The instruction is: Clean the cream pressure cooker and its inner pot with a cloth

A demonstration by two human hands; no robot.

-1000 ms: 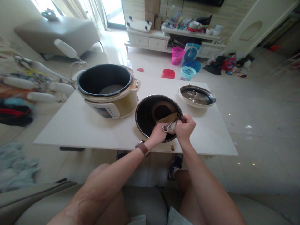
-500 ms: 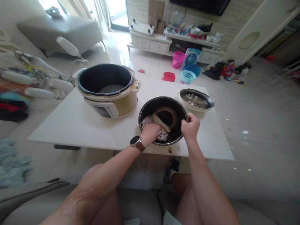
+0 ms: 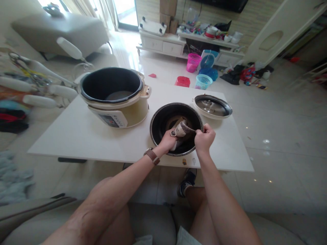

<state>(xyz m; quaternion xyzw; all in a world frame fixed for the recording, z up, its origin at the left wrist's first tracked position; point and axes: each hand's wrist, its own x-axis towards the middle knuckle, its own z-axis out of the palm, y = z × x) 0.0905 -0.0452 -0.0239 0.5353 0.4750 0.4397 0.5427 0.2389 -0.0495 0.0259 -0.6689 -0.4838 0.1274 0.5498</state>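
A dark round inner pot (image 3: 159, 117) sits on the white table, a paler ring showing on its bottom. My left hand (image 3: 168, 141), with a watch strap at the wrist, is closed on a patterned cloth (image 3: 181, 130) inside the pot. The bunched cloth stretches to the right, its narrow end reaching the thumb of my right hand (image 3: 205, 136). That right hand is closed at the pot's right rim; whether it also pinches the cloth I cannot tell. To the left stands a cream electric cooker (image 3: 135, 112) without its lid. The lid (image 3: 213, 108) lies upturned behind the pot.
The white table (image 3: 102, 144) has small stickers near its front edge. A rack with white paddle-like arms (image 3: 41, 100) stands at the left. Beyond are a pink basket (image 3: 193, 63), a light-blue basket (image 3: 203, 81) and a red stool (image 3: 182, 81) on the floor.
My left hand has lifted and turned the cloth from the pot's lower left wall towards its middle. The cloth's end now stretches to my right hand, which stays at the rim.
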